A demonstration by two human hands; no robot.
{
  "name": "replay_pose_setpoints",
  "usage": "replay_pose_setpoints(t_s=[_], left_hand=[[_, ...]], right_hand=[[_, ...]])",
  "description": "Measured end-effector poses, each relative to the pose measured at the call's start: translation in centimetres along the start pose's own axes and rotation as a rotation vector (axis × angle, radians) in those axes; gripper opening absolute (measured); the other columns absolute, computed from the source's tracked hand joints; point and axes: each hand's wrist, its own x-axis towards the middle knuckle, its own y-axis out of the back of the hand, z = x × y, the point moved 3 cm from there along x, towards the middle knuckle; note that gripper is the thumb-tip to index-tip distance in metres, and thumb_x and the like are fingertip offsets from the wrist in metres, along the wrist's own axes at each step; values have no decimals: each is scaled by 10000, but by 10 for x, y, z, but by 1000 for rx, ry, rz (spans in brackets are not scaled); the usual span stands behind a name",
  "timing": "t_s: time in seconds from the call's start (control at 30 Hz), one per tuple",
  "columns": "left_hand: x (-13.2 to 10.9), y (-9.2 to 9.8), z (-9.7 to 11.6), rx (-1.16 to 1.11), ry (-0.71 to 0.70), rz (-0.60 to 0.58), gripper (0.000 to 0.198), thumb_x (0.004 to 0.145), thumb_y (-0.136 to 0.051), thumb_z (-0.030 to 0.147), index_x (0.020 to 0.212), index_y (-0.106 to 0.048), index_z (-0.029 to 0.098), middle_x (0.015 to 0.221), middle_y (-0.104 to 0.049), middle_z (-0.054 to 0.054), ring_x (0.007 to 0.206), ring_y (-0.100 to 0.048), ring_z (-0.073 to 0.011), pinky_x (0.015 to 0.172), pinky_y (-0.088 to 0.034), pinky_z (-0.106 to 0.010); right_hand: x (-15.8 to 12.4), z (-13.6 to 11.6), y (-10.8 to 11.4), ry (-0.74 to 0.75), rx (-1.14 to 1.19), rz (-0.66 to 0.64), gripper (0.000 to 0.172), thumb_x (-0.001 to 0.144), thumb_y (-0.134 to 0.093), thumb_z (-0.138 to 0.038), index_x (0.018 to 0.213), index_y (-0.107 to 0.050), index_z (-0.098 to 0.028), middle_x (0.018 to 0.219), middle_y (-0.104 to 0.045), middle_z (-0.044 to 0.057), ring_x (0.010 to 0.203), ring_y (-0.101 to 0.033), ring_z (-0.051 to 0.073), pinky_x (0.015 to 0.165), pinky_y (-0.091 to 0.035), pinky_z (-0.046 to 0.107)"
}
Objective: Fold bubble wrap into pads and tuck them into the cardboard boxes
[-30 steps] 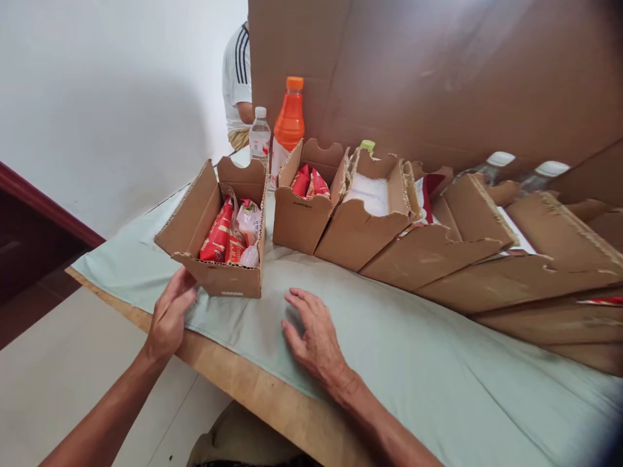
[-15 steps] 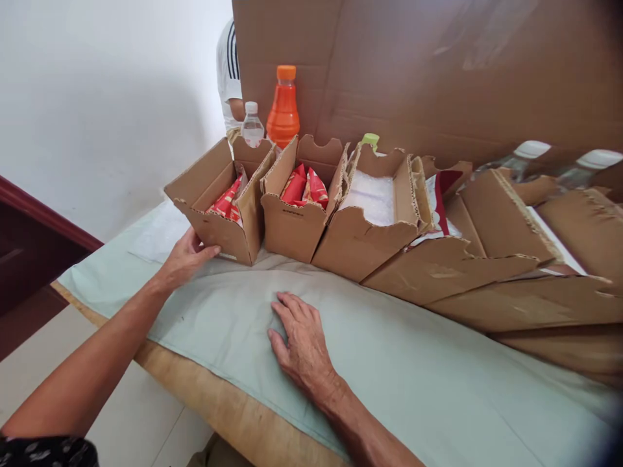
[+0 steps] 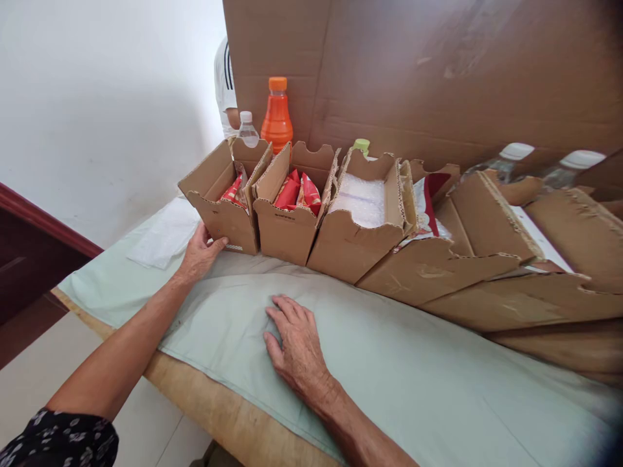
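Observation:
My left hand [image 3: 198,251] grips the lower left corner of the leftmost open cardboard box [image 3: 228,228]; its thumb lies along the front and the other fingers are partly hidden behind the side. Red snack packets [image 3: 235,191] lie inside this box. Close on its right stands a second cardboard box [image 3: 285,235] with more red packets [image 3: 298,191] in it. My right hand [image 3: 295,342] rests flat on the pale green cloth [image 3: 233,311], fingers spread, holding nothing.
Rightward the row continues with a box [image 3: 357,250] holding bubble wrap [image 3: 360,198] and several tilted boxes [image 3: 438,272]. Behind stand an orange drink bottle [image 3: 277,120], clear bottles and a tall cardboard panel [image 3: 389,71]. Plastic wrap [image 3: 163,237] lies left. A person's white sleeve [image 3: 224,81] shows behind.
The leftmost box has shifted back and to the right, closer in line with its neighbour, with my left hand moving along. My right hand stays on the cloth. The view has shifted slightly.

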Motion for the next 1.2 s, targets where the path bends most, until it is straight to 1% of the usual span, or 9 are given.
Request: replay_pose_setpoints(t_s=[0.37,0.47,0.53,0.63,0.7,0.8,0.9,1.0,1.2], left_hand=[[19,10,10,118,7,46,741,721,-811,499,1355,-558,210,1379,-649,-156,1268,-617,-364,1118,-471,-579],[-2,14,47,278,-124,185,890,735,-856,373,1511,-441,247,1621,-436,-174,1521,-378,-404,1278,-231,-614],[-18,5,89,485,-384,206,876,782,-831,310,1554,-420,266,1678,-369,-151,1581,-295,-397,1316,-152,-582],[-23,-29,146,656,-710,4,803,814,-782,246,1548,-459,304,1665,-431,-91,1603,-276,-382,1313,-185,-569],[-11,-54,165,696,-777,-151,754,815,-746,218,1526,-499,267,1549,-571,-94,1571,-345,-386,1300,-193,-597],[17,-74,168,744,-747,-264,424,843,-640,182,1256,-716,246,1139,-753,-73,1346,-592,-388,1266,-178,-680],[35,-72,159,824,-744,-257,225,871,-578,191,936,-777,275,831,-704,-33,1017,-701,-329,1235,-208,-706],[35,-61,155,857,-739,-247,196,873,-583,213,895,-767,277,776,-674,-22,868,-687,-287,1216,-243,-692],[21,-62,154,832,-688,-151,175,895,-594,253,877,-765,285,761,-671,-31,901,-678,-299,1215,-251,-671]], right_hand=[[2,-4,5,-30,37,-28,417,876,-637,-159,1290,-688,-143,1498,-621,155,1424,-520,332,1163,-423,517],[1,-4,4,-32,45,-28,424,873,-641,-160,1295,-688,-139,1498,-620,158,1429,-517,332,1163,-425,521],[1,-4,4,-29,46,-30,422,874,-643,-164,1294,-688,-146,1497,-620,158,1431,-515,329,1162,-423,526],[2,-5,5,-34,48,-31,396,884,-640,-167,1277,-693,-158,1492,-622,159,1431,-512,319,1163,-416,528],[2,-6,6,-40,50,-38,387,891,-643,-171,1275,-692,-157,1490,-622,158,1433,-508,313,1170,-409,519],[2,-7,8,-36,52,-54,393,884,-670,-181,1274,-691,-148,1484,-625,155,1428,-509,308,1170,-412,502],[2,-7,9,-27,58,-48,383,876,-695,-187,1255,-699,-143,1472,-634,148,1423,-512,307,1165,-417,496],[2,-7,8,-28,64,-39,372,887,-690,-189,1256,-699,-142,1472,-632,150,1424,-508,311,1162,-416,497],[1,-8,7,-17,54,-45,354,903,-680,-198,1256,-699,-168,1478,-627,148,1430,-502,300,1155,-418,509]])
